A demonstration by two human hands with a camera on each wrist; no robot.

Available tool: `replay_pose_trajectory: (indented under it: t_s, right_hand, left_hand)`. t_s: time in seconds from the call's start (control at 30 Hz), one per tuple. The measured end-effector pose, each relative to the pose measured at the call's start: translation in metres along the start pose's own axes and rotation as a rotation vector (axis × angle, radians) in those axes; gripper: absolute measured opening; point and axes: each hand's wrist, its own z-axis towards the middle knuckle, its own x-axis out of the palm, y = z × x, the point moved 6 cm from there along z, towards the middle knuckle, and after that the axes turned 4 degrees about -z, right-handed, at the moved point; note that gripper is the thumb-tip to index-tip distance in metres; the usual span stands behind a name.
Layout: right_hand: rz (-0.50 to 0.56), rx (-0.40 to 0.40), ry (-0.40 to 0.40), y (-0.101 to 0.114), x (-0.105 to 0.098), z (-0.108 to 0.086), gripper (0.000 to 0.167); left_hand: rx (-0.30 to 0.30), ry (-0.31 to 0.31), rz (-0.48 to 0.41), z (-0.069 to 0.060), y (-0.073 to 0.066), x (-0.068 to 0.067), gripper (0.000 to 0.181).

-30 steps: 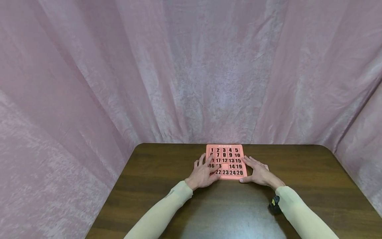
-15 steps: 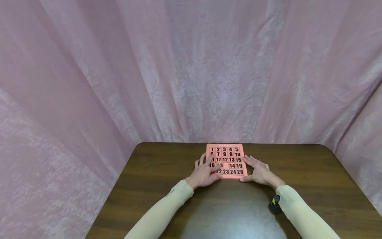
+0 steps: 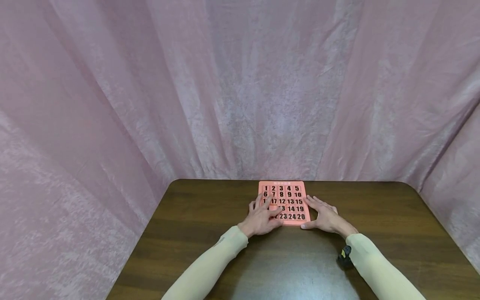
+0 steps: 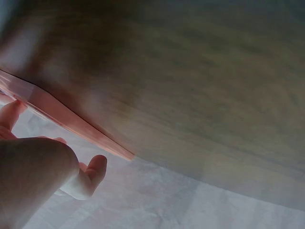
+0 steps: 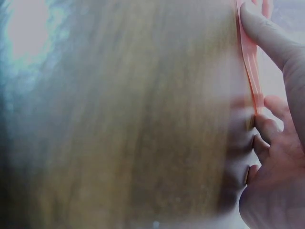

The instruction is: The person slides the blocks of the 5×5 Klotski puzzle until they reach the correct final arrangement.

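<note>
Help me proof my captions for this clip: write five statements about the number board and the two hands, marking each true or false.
1. The number board is pink. True.
2. The left hand is entirely off the board. False: its fingers reach over the board.
3. The right hand is at the board's right side. True.
4. Tile 5 sits top left. False: it sits top right.
5. Tile 20 sits bottom right. True.
</note>
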Motion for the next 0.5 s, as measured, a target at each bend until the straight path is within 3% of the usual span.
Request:
replay_pose_trajectory:
  t_s: [0.33,0.5]
  right_hand:
    - [-0.009,0.004,-0.017,-0.003,-0.001,0.0,0.117]
    - [-0.011,0.0,-0.012,0.002,0.0,0.001,0.116]
  left_hand:
    - [0.028,0.0,0.045,0.005,-0.003,0.002,0.06]
    - [-0.001,-0.004,0.034,0.009,0.01,-0.007,0.061]
